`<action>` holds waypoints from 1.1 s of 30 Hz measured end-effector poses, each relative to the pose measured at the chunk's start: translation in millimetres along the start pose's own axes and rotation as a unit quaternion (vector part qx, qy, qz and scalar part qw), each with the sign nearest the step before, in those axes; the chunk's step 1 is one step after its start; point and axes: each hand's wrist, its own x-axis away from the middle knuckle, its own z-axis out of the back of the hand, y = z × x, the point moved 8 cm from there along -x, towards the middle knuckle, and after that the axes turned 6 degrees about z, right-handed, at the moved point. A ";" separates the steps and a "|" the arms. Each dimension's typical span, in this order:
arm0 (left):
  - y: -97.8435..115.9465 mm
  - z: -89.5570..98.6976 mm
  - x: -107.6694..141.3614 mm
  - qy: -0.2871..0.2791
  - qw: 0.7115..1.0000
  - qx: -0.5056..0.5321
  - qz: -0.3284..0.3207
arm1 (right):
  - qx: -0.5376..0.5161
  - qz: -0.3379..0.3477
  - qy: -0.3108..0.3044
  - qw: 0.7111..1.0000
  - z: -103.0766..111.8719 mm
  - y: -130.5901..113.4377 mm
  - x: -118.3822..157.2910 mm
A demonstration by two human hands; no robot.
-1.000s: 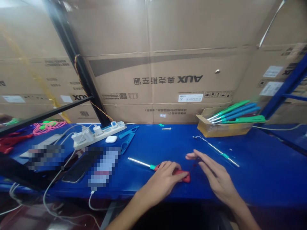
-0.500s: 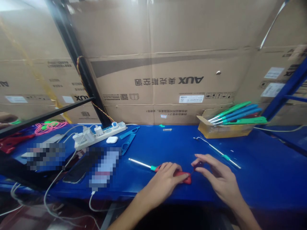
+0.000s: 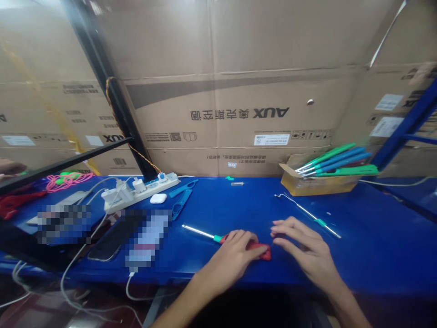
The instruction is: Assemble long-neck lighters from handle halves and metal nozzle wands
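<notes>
Metal rod (image 3: 198, 231) of red-handled tool (image 3: 217, 238) pointed left on blue table (image 3: 218, 205); judged light, stiff, slick. Left hand (image 3: 235, 250) wrapped its handle (image 3: 263, 253), likely best hold. Right hand (image 3: 307, 248) was half-curled beside handle's end; contents, if any, unclear.

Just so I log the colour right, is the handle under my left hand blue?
No, the handle under the left hand is red, with a green collar and metal rod at one end.

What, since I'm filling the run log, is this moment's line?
left hand: gripping red handle; right hand: beside it, contents unclear; rod: on table
</notes>
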 end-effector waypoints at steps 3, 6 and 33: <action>0.0 0.1 -0.1 0.000 1.000 0.000 0.000 | -0.003 -0.017 -0.029 0.999 -4.5 0.2 -0.2; -0.3 0.0 -0.1 0.003 1.000 -0.002 0.000 | -0.005 -0.025 -0.015 1.000 -1.9 3.0 0.7; -0.9 -1.6 0.0 0.016 1.000 -0.006 -0.006 | -0.021 -0.035 0.007 0.999 12.7 5.4 -3.4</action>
